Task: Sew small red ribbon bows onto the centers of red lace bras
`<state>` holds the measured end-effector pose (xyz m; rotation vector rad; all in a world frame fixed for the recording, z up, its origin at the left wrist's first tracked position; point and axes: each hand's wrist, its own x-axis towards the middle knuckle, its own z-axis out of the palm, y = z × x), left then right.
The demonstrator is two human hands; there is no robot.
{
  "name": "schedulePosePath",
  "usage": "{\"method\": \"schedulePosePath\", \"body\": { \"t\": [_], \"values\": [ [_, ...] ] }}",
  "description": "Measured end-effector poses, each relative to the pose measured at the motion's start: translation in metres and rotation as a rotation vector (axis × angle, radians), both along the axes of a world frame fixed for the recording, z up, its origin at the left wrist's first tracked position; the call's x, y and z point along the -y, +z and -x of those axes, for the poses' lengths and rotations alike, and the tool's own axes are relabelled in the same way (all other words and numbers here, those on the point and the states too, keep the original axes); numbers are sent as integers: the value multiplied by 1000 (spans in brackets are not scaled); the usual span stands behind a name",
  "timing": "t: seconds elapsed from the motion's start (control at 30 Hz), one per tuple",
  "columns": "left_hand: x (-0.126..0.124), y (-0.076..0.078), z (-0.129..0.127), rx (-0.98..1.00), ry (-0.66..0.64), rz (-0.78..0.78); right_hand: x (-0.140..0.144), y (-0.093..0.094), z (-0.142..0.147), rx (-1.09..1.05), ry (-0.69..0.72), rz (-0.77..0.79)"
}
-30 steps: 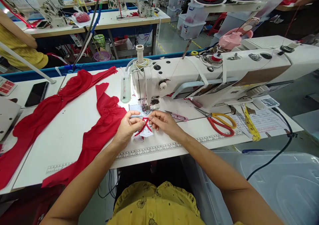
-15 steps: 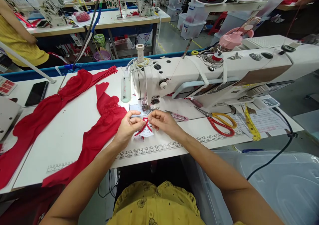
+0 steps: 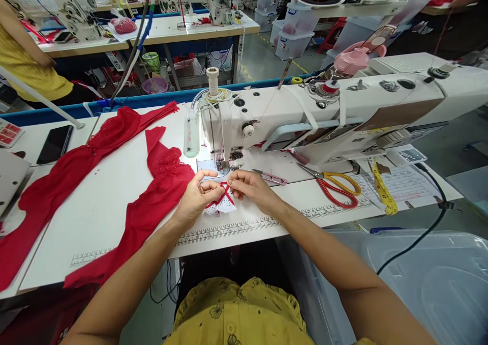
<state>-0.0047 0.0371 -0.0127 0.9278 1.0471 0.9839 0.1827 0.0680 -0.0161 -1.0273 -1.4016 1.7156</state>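
Observation:
My left hand (image 3: 198, 195) pinches the left side of a narrow red ribbon (image 3: 227, 196), which crosses over itself in a loop. Its right side is held by my right hand (image 3: 249, 186), thumb and forefinger pressed together. Below the fingers hangs or lies a small white printed piece (image 3: 226, 206) with dark marks; I cannot tell whether it is joined to the ribbon. Just behind both hands is the needle area of a white sewing machine (image 3: 224, 126). A red lace-trimmed garment (image 3: 152, 202) lies beside my left wrist.
Another red garment (image 3: 76, 167) stretches across the table's left, near a black phone (image 3: 55, 144). Right of my hands lie thread snips (image 3: 270, 177), scissors (image 3: 339, 188) with red and yellow handles, and a yellow tape measure (image 3: 385, 190). A clear plastic bin (image 3: 430, 279) stands at lower right.
Both hands stay in nearly the same place, still pinching the ribbon. The ribbon loop between them looks slightly wider, and the white piece has shifted a little.

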Motion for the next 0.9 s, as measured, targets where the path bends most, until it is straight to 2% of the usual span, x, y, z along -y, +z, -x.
{"method": "schedulePosePath", "body": {
  "t": [0.33,0.9],
  "values": [
    [0,2,-1,-1,31,11,0,-1,1,11,-32,-35],
    [0,4,-2,6,40,27,1,1,1,27,-1,-46]
  ]
}}
